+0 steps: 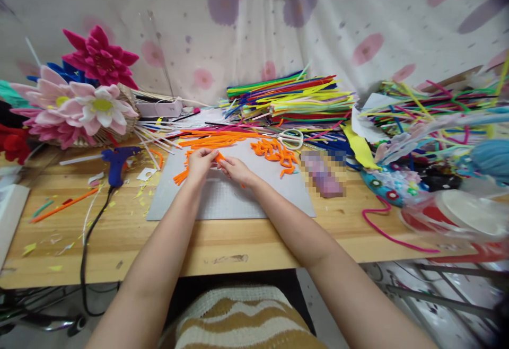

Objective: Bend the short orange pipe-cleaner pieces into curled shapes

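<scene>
Over the grey mat (230, 206), my left hand (202, 162) and my right hand (237, 172) meet with their fingertips closed on an orange pipe cleaner (220, 157). One end of it appears below my right hand; most of it is hidden by the fingers. Behind and left of my hands lie straight orange pipe cleaners (214, 139). To the right, a heap of bent, looped orange pipe cleaners (274, 153) rests on the mat.
Scissors (292, 138) lie behind the mat, before stacked colourful pipe cleaners (294, 97). At left are a blue glue gun (116, 164) with a trailing black cord and fuzzy flowers (99, 102). A plastic tub (457, 214) stands at right.
</scene>
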### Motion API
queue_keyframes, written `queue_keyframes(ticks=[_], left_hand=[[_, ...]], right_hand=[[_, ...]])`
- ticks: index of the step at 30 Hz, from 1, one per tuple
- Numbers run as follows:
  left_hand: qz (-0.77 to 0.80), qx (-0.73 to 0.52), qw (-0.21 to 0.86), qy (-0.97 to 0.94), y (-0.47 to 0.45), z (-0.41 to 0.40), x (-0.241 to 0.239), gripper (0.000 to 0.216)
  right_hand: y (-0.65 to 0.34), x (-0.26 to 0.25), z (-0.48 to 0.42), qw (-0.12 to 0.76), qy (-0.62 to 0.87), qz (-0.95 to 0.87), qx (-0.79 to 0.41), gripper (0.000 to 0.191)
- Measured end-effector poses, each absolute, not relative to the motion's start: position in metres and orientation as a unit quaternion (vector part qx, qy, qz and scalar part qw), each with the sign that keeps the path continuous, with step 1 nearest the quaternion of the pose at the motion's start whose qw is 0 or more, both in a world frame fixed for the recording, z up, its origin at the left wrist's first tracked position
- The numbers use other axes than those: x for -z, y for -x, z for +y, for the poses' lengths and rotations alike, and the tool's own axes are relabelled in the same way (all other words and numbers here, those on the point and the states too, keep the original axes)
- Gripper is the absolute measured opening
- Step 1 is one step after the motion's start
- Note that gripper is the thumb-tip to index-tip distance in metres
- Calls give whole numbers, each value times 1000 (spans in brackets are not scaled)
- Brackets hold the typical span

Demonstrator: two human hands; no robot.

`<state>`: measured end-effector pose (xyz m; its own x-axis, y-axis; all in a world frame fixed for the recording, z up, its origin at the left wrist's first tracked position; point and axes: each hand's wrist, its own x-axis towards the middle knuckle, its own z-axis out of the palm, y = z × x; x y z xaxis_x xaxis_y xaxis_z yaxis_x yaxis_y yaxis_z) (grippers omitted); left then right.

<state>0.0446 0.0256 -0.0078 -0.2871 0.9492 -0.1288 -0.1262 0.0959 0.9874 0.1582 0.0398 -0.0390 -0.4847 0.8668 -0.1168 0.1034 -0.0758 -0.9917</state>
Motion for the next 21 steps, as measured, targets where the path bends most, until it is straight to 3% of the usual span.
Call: queue_keyframes(ticks=[5,9,13,21], left_hand=[[567,-510,540,-357,-39,35,9,18],[497,-449,613,-420,-33,37,6,22],[448,-484,620,-425,-39,30,12,35],[444,-528,618,-378,-53,25,23,27]], right_hand=[[-178,38,32,285,359,-614,-643,31],[-192,36,30,281,308,-534,-735,30],[-197,39,30,273,255,-452,-810,27],[-202,37,27,251,232,-440,-830,23]])
